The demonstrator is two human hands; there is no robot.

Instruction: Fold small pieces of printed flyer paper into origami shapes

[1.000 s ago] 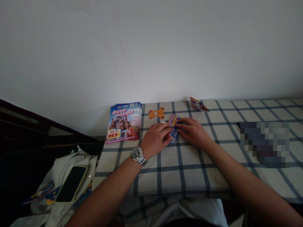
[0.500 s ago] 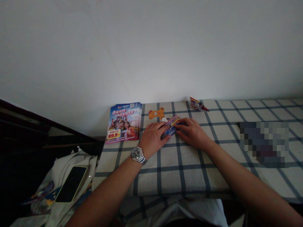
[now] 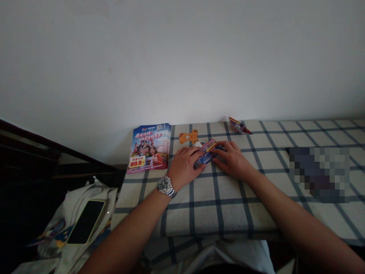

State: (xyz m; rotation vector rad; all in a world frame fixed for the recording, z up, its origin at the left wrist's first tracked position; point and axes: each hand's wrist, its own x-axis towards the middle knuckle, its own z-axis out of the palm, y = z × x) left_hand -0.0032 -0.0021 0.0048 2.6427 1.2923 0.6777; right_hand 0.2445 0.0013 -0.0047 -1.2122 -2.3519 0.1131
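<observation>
A colourful printed flyer (image 3: 207, 157), folded into a small narrow shape, lies slantwise on the checked tablecloth between my hands. My left hand (image 3: 186, 165), with a metal watch (image 3: 165, 185) on its wrist, grips its left end, thumb at the near edge and fingers across the top. At the opposite end, my right hand (image 3: 233, 160) pinches the paper with bent fingers. The fingers cover parts of both ends. A white paper corner (image 3: 199, 144) shows just behind the flyer. Farther back is an orange bear figure (image 3: 188, 136).
A stack of similar flyers (image 3: 149, 148) sits at the table's left. By the wall lies a folded paper piece (image 3: 239, 126). A pixelated dark item (image 3: 316, 173) is on the right. Below left, a phone (image 3: 86, 221) rests on a pale bag (image 3: 110, 190).
Both hands stay in nearly the same place on the folded flyer. Its near part looks slightly flatter under the fingers; nothing else has moved visibly.
</observation>
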